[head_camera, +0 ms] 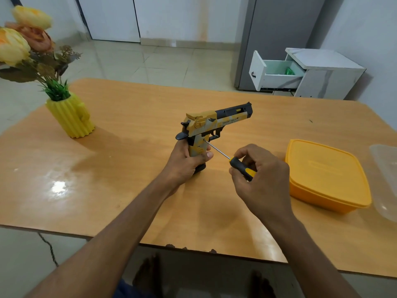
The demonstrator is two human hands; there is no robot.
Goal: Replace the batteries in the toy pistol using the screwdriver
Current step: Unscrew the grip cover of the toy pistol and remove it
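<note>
- Left hand (184, 162) wrapped tight round pistol (211, 125) grip, upright over table (129, 168).
- Right hand (260, 177) fingers pinching screwdriver (234, 161) handle, tip on grip.
- Screw not discernible; handle end hidden.

Both forearms are bare and sleeveless, the feet unshod, with dark blue clothing (126, 290) at the lap.

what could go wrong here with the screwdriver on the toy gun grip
1. The screwdriver meets the toy pistol at a slant, so its tip may slip out of the screw and scratch the grip.
2. The left hand has its thumb close under the tip; a slip could jab it.
3. A freed screw could drop onto the table and roll away; the yellow container is lidded.
</note>
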